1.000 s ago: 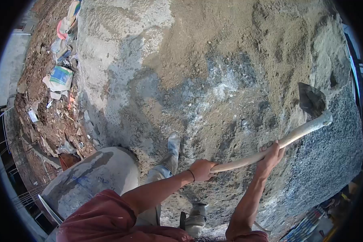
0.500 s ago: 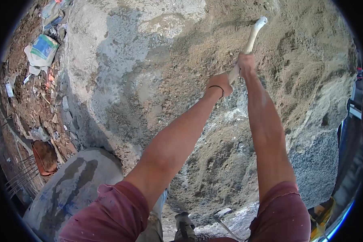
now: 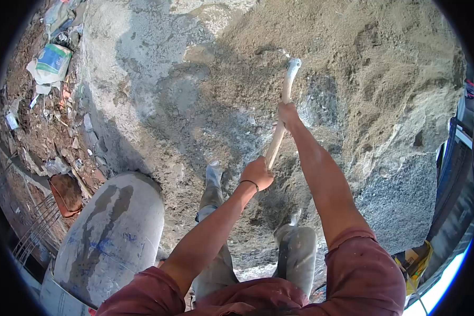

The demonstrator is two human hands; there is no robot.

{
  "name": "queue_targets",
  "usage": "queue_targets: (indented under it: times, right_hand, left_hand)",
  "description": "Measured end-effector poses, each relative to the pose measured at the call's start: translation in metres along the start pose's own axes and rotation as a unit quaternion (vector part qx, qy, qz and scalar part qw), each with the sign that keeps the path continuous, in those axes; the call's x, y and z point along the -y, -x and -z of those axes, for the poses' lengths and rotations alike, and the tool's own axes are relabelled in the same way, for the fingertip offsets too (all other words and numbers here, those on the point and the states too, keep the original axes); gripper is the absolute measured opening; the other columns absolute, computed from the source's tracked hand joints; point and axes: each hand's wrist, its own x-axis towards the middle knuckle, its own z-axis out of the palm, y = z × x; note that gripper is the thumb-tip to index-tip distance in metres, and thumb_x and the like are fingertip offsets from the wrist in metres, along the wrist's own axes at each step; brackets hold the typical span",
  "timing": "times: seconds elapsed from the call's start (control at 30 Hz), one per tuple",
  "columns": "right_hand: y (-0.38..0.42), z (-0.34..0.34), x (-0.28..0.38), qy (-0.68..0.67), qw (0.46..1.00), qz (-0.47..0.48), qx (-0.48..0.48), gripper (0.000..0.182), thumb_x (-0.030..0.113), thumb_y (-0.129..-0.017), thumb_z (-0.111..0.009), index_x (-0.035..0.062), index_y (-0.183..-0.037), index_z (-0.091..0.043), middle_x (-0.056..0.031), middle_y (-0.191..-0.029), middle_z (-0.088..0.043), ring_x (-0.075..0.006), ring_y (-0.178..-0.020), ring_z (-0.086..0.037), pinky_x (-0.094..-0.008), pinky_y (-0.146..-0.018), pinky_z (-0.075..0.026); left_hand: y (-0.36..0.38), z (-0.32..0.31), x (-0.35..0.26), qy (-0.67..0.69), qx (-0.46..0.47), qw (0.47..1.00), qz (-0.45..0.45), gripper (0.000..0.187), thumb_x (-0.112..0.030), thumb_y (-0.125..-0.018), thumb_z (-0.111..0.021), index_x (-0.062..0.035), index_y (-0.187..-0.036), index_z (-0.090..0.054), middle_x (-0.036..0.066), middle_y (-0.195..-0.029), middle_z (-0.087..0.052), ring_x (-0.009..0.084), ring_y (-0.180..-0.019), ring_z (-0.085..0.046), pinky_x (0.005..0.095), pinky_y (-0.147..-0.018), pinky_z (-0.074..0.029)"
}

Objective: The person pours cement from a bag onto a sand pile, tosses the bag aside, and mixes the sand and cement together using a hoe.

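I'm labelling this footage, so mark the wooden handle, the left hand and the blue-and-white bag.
Wooden handle (image 3: 275, 142), head view: bare middle stretch.
Left hand (image 3: 257, 173), head view: back of the hand.
Blue-and-white bag (image 3: 51, 59), head view: blue printed panel.

Two-handed grip on the wooden handle

The left hand wraps around the wooden handle's near end, a dark band circling its wrist. The right hand grips farther up, toward the far end. The left arm reaches in from the handle's left, the right arm from its right, nearly straight. The left foot stands left of the handle's near end; the right foot, right of it and farther back.
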Motion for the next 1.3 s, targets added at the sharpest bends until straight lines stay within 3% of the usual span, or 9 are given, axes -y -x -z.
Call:
queue_targets:
  times: [0.33,0.5,0.67,0.77,0.9,1.0,1.17,1.23,1.3]
  right_hand:
    - [-0.133,0.029,-0.035,-0.121,0.984,0.003,0.129,0.018,0.009,-0.096,-0.059,-0.0049,-0.106,-0.054,-0.0109,-0.072,-0.055,-0.0210,-0.051,-0.054,-0.0398,-0.043,-0.046]
    - [-0.018,0.093,-0.120,-0.032,0.992,0.104,0.061,0.019,0.011,-0.090,-0.065,-0.0052,-0.095,-0.055,-0.0088,-0.063,-0.056,-0.0186,-0.047,-0.057,-0.0364,-0.041,-0.046]
    - [0.129,0.159,-0.183,-0.067,0.994,-0.007,0.088,0.017,0.005,-0.087,-0.065,-0.0031,-0.096,-0.054,-0.0054,-0.065,-0.055,-0.0155,-0.044,-0.055,-0.0334,-0.039,-0.045]
    - [0.101,0.186,-0.180,-0.128,0.990,0.027,0.048,0.017,0.004,-0.088,-0.067,-0.0025,-0.097,-0.054,-0.0055,-0.067,-0.057,-0.0141,-0.047,-0.055,-0.0323,-0.042,-0.046]
    - [0.046,0.242,0.011,-0.253,0.949,0.187,0.002,0.015,0.006,-0.098,-0.044,-0.0020,-0.108,-0.050,-0.0105,-0.082,-0.055,-0.0167,-0.062,-0.055,-0.0302,-0.054,-0.050]
    - [-0.068,0.274,0.111,-0.229,0.928,0.284,-0.072,0.025,0.013,-0.103,-0.052,-0.0072,-0.117,-0.051,-0.0100,-0.083,-0.055,-0.0171,-0.063,-0.055,-0.0298,-0.054,-0.050]
    - [-0.227,0.229,0.175,-0.149,0.953,0.210,-0.160,0.032,0.022,-0.103,-0.058,-0.0100,-0.110,-0.057,-0.0178,-0.081,-0.068,-0.0232,-0.068,-0.067,-0.0361,-0.058,-0.056]
    - [-0.264,0.188,0.126,0.054,0.985,0.139,-0.088,0.027,0.020,-0.099,-0.056,-0.0067,-0.104,-0.060,-0.0178,-0.076,-0.068,-0.0242,-0.065,-0.068,-0.0362,-0.056,-0.055]
    - [-0.218,0.153,0.095,-0.031,0.991,0.115,-0.061,0.027,0.017,-0.096,-0.053,-0.0065,-0.106,-0.063,-0.0166,-0.073,-0.067,-0.0254,-0.059,-0.066,-0.0415,-0.051,-0.053]
  left_hand:
    - [-0.047,-0.129,0.018,0.042,-0.099,0.994,0.030,0.035,-0.016,-0.083,-0.068,-0.0004,-0.114,-0.059,0.024,-0.085,-0.069,0.0424,-0.081,-0.070,0.0514,-0.071,-0.054]
    - [0.046,-0.283,0.014,0.014,-0.184,0.975,0.124,0.043,-0.026,-0.079,-0.075,-0.0057,-0.115,-0.062,0.022,-0.084,-0.071,0.0419,-0.076,-0.071,0.0532,-0.068,-0.056]
    - [0.178,-0.370,0.036,0.035,-0.062,0.982,0.173,0.034,-0.023,-0.078,-0.077,-0.0128,-0.107,-0.063,0.017,-0.082,-0.071,0.0398,-0.077,-0.071,0.0525,-0.069,-0.056]
    - [0.149,-0.331,0.017,0.011,-0.059,0.990,0.124,0.030,-0.021,-0.077,-0.078,-0.0132,-0.100,-0.062,0.015,-0.082,-0.070,0.0378,-0.076,-0.071,0.0504,-0.068,-0.056]
    - [0.001,-0.208,-0.063,0.037,-0.094,0.989,-0.112,0.041,-0.018,-0.079,-0.076,-0.0078,-0.116,-0.061,0.019,-0.080,-0.070,0.0385,-0.075,-0.071,0.0491,-0.067,-0.057]
    - [-0.126,-0.102,-0.152,0.037,-0.088,0.976,-0.198,0.037,-0.016,-0.085,-0.071,-0.0004,-0.117,-0.062,0.020,-0.085,-0.072,0.0357,-0.074,-0.072,0.0476,-0.069,-0.057]
    - [-0.237,0.012,-0.196,0.017,-0.031,0.988,-0.152,0.040,-0.014,-0.084,-0.073,0.0012,-0.121,-0.066,0.016,-0.081,-0.072,0.0258,-0.068,-0.069,0.0423,-0.067,-0.055]
    - [-0.208,-0.015,-0.155,0.077,-0.023,0.992,-0.095,0.042,-0.011,-0.086,-0.073,0.0033,-0.124,-0.064,0.017,-0.084,-0.072,0.0253,-0.072,-0.070,0.0407,-0.067,-0.055]
    - [-0.180,-0.068,-0.120,0.120,-0.072,0.987,-0.078,0.041,-0.010,-0.088,-0.072,0.0047,-0.124,-0.061,0.017,-0.088,-0.071,0.0261,-0.076,-0.070,0.0407,-0.068,-0.054]
